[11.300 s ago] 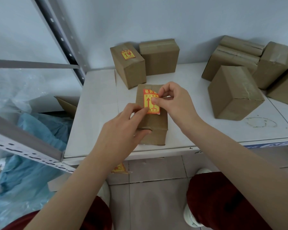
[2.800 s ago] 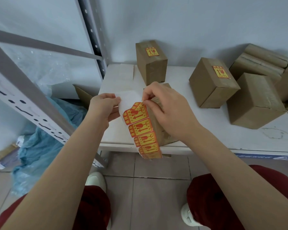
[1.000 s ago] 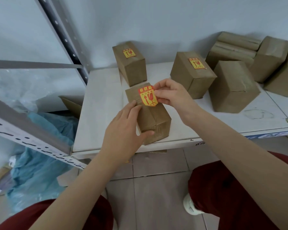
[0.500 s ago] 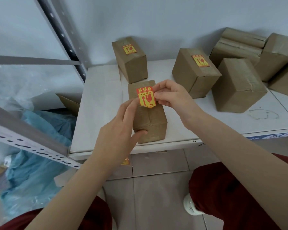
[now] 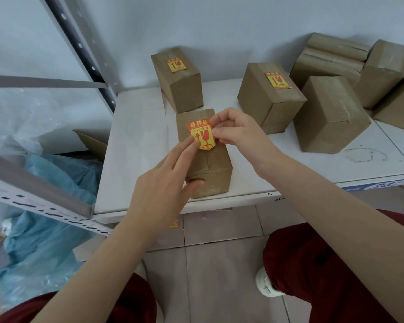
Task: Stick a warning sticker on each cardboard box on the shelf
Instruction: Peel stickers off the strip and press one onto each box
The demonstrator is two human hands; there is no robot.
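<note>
Warning sticker, red and yellow with an arrow and a broken-glass mark, is hovering at the top face of the near box, which is standing at the front edge of the white shelf.

Left of the near box, the left hand is reaching in. Its straight fingertips are touching the sticker's lower left corner, and its thumb is resting against the box's front face.

Right of the near box, the right hand is pinching the sticker's right edge between thumb and forefinger.

Behind the near box, a stickered box is standing upright. To the right of the near box, a second stickered box is sitting, then a plain box, with more plain boxes beyond.

The sticker is looking thin, limp and tacky, so it is probably best held by one bare edge and smoothed down from the other. The box is looking light and stiff, with glossy tape, and likely needing steadying.
</note>
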